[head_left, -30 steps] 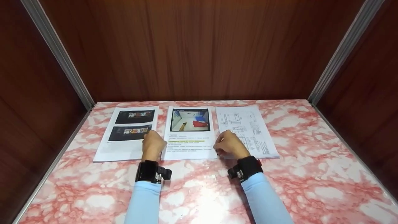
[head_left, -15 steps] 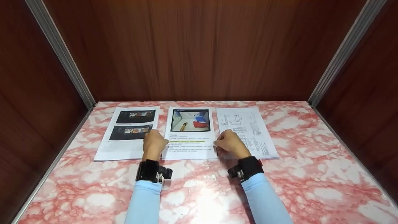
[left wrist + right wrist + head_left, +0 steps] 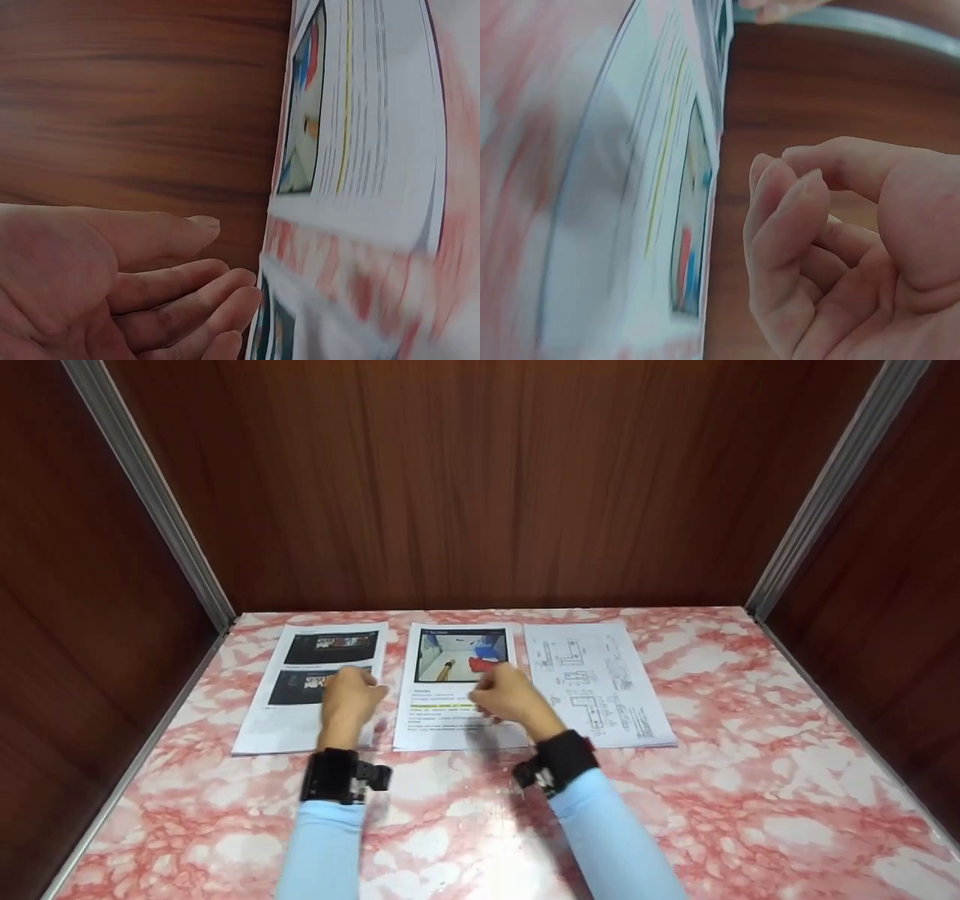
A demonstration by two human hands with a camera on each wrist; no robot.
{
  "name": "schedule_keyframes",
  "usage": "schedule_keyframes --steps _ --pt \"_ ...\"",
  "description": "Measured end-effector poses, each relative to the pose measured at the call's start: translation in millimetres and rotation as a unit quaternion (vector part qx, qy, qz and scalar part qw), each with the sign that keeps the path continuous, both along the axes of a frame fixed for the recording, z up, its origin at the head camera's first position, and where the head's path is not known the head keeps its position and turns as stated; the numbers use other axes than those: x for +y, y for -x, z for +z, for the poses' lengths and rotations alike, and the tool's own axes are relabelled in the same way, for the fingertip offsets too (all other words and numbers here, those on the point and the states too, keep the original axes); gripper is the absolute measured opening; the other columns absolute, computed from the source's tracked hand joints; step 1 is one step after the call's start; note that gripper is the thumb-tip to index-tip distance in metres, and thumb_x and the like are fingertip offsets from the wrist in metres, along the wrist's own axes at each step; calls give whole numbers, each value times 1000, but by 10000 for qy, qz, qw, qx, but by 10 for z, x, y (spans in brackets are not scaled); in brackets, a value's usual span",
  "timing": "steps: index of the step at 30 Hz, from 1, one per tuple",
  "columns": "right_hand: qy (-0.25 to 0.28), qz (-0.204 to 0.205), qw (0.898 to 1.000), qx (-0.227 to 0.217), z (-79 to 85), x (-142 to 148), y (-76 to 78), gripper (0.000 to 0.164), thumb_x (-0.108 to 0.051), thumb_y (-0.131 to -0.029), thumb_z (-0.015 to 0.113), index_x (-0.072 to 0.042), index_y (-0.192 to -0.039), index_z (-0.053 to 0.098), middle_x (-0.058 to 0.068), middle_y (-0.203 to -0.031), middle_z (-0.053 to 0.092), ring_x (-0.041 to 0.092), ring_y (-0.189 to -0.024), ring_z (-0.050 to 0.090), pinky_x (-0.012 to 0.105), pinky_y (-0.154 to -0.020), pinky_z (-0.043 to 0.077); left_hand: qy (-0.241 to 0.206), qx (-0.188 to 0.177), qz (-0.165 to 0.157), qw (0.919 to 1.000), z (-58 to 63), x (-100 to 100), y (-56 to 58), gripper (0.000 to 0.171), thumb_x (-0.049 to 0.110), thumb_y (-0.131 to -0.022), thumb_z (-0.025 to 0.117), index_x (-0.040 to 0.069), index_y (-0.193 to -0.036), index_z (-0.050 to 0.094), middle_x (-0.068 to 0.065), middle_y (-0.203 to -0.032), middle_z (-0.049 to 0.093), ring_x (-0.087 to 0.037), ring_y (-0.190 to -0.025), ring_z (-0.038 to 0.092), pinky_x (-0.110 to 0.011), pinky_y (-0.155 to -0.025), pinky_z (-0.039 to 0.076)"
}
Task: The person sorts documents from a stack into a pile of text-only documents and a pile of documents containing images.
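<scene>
Three stacks of printed paper lie side by side on the table. My left hand (image 3: 350, 701) is raised over the right part of the left stack (image 3: 274, 727), which bears two dark pictures. In the left wrist view its fingers (image 3: 187, 307) are relaxed and hold nothing. Above the middle stack (image 3: 431, 735), which has a colour photo and a yellow-highlighted line, hovers my right hand (image 3: 510, 697). The right wrist view shows its fingers (image 3: 784, 225) loosely bent, the tips near the thumb, with nothing between them. The right stack (image 3: 611, 682) carries line drawings; no hand is on it.
The table (image 3: 750, 802) has a red and white marbled top. A dark wood panel (image 3: 480, 487) rises behind it, with side panels and metal corner posts (image 3: 825, 487) at left and right. Black bands with cameras (image 3: 334, 776) sit on both wrists.
Both hands have left the side edges of the middle stack and risen. The right hand has moved left over that stack; the left hand has shifted slightly left. The papers lie where they were.
</scene>
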State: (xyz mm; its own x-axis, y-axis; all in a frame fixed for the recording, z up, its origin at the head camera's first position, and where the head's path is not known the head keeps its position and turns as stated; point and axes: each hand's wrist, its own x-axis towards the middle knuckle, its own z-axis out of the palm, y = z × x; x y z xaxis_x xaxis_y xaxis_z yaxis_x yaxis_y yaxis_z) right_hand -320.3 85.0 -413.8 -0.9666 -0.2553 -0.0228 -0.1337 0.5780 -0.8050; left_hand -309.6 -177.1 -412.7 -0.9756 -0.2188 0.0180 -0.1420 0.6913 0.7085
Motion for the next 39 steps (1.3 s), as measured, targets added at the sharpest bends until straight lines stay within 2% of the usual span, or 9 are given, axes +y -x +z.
schedule_keyframes --steps 3,6,10,15,19,22,29,34,39 --pt "-50 168 9998 127 24 -299 20 8 -5 -90 68 1 -87 73 4 -69 67 23 -62 69 31 -56 60 113 152 122 9997 -29 -317 -28 30 22 -93 71 -4 -107 73 -24 -109 73 -40 -98 68 -52 -87 54" --pt "-272 104 9991 317 29 -588 34 6 -5 -88 69 -4 -82 71 4 -69 67 28 -65 73 32 -57 60 201 201 352 9990 -58 -664 -47 32 24 -93 72 -4 -107 72 -25 -110 72 -41 -100 68 -52 -86 53" --pt "-713 -67 9963 478 1 -941 30 8 -10 -87 75 -6 -81 70 4 -76 68 25 -70 71 32 -63 57 79 190 432 9989 -131 -1053 -73 44 22 -94 69 -9 -125 65 -30 -124 67 -46 -111 64 -55 -96 49" --pt "-1144 182 9918 548 -111 -1318 -30 18 -18 -89 78 -4 -89 67 8 -88 69 21 -78 62 36 -75 55 292 111 683 9972 -290 -1354 -145 58 20 -94 67 -16 -138 53 -38 -134 57 -53 -123 55 -59 -106 43" --pt "-1650 192 9830 785 -204 -1516 -80 26 -25 -89 78 -1 -95 70 11 -96 68 26 -86 64 38 -81 55 585 -33 784 9952 -379 -1428 -173 55 21 -92 67 -22 -124 56 -43 -126 57 -58 -117 56 -62 -100 45" --pt "-1901 104 9777 886 -263 -1598 -107 35 -28 -89 77 2 -106 70 14 -106 64 29 -97 60 40 -86 53 652 -231 759 9947 -405 -1432 -167 48 22 -92 66 -20 -112 61 -42 -118 60 -58 -110 58 -61 -96 47" --pt "-2210 16 9717 838 -344 -1684 -130 40 -30 -92 75 2 -114 70 16 -114 61 30 -103 55 41 -90 51 680 -469 639 9945 -409 -1441 -172 45 21 -93 64 -20 -112 62 -41 -119 60 -58 -113 53 -63 -98 44" --pt "-2333 104 9684 881 -371 -1781 -145 43 -30 -91 77 3 -116 70 17 -116 60 30 -105 55 42 -90 51 690 -389 685 9945 -394 -1464 -204 41 18 -92 63 -20 -109 64 -41 -115 62 -57 -109 57 -62 -94 47" --pt "-2383 -45 9677 819 -375 -1880 -158 46 -30 -90 78 5 -118 68 17 -115 57 30 -107 52 41 -91 50 662 -268 766 9945 -375 -1470 -226 38 16 -91 62 -20 -105 64 -42 -110 64 -57 -104 61 -62 -90 49"
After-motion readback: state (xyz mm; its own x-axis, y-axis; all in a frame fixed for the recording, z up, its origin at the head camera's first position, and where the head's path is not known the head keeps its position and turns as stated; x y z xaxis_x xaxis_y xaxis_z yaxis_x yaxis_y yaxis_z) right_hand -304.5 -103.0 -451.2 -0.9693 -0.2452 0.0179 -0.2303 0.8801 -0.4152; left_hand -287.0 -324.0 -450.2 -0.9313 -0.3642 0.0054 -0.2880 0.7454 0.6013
